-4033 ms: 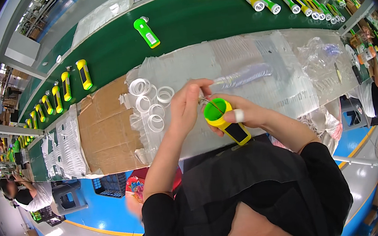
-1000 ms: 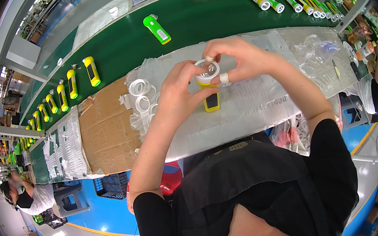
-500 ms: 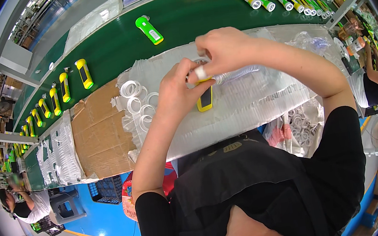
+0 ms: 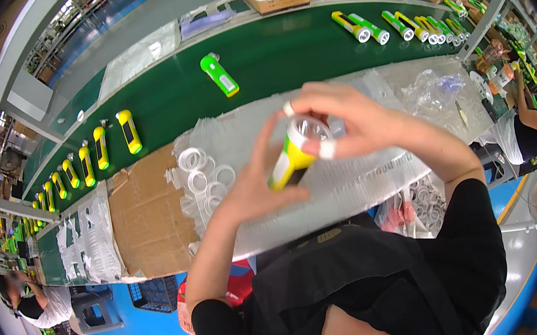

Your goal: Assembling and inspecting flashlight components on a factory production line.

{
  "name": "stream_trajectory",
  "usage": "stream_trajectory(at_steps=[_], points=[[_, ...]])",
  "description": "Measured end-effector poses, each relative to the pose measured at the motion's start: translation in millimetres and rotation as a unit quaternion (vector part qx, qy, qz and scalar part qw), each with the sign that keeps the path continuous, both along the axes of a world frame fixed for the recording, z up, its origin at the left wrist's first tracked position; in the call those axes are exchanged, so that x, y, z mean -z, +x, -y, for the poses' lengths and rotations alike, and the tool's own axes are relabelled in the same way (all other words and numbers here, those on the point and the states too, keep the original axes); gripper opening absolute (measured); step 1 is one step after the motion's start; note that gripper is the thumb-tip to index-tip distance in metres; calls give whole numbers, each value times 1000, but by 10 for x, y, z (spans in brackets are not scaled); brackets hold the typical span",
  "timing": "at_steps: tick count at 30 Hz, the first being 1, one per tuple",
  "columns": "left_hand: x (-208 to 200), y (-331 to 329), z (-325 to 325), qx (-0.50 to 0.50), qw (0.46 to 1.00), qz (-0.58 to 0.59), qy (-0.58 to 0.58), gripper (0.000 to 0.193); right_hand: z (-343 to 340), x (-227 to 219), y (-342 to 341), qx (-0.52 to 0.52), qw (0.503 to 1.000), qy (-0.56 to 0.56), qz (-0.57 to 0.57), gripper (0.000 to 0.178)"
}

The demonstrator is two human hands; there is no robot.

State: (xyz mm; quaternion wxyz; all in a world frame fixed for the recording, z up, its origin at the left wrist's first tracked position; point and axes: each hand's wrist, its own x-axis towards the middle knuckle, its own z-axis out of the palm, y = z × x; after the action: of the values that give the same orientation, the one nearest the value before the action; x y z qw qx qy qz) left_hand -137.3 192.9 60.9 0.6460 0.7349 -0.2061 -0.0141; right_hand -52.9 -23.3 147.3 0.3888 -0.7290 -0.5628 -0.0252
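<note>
A yellow and green flashlight (image 4: 291, 159) is tilted above the padded work surface, its clear round lens end pointing up. My right hand (image 4: 359, 121) grips that lens end between thumb and forefinger, both with white coverings on their tips. Around the flashlight's lower body, my left hand (image 4: 251, 186) is blurred, with thumb and fingers spread apart and not visibly closed on it. Several loose white rings (image 4: 197, 181) lie beside my left wrist. A green flashlight (image 4: 219, 76) rests on the green belt beyond my hands.
Yellow flashlights (image 4: 129, 132) line the belt at left; more flashlights (image 4: 398, 25) lie at far right. A box (image 4: 273, 3) of white rings stands beyond the belt. Brown cardboard (image 4: 148, 214) covers the left of the surface, and crumpled clear plastic (image 4: 435, 92) sits at right. Other people work at both sides.
The flashlight has come up and tilted, showing its lens end. My left fingers have spread away from its top, while my right hand has closed around the lens end. The view has shifted slightly.
</note>
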Motion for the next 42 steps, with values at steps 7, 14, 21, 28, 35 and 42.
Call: stream_trajectory(at_steps=[7, 14, 21, 28, 35, 42], points=[[73, 741, 48, -51, 968, 12, 243, 72, -153, 835, 636, 199, 979, 38, 23, 28], [459, 2008, -377, -264, 835, 197, 440, 79, -103, 1353, 2011, 423, 899, 113, 7, 26], [1053, 2519, -783, -244, 849, 70, 464, 45, 567, 1518, 3068, 627, 725, -275, 70, 43], [492, 1599, -99, -151, 938, 154, 272, 38, -187, 1285, 2024, 257, 844, -39, -468, 79], [487, 543, 84, -70, 994, -9, 84, 42, -321, 1157, 540, 120, 657, 256, -699, 49], [520, 477, 263, -11, 908, -234, -347, 72, -276, 1074, -404, -35, 719, 97, -687, 69]])
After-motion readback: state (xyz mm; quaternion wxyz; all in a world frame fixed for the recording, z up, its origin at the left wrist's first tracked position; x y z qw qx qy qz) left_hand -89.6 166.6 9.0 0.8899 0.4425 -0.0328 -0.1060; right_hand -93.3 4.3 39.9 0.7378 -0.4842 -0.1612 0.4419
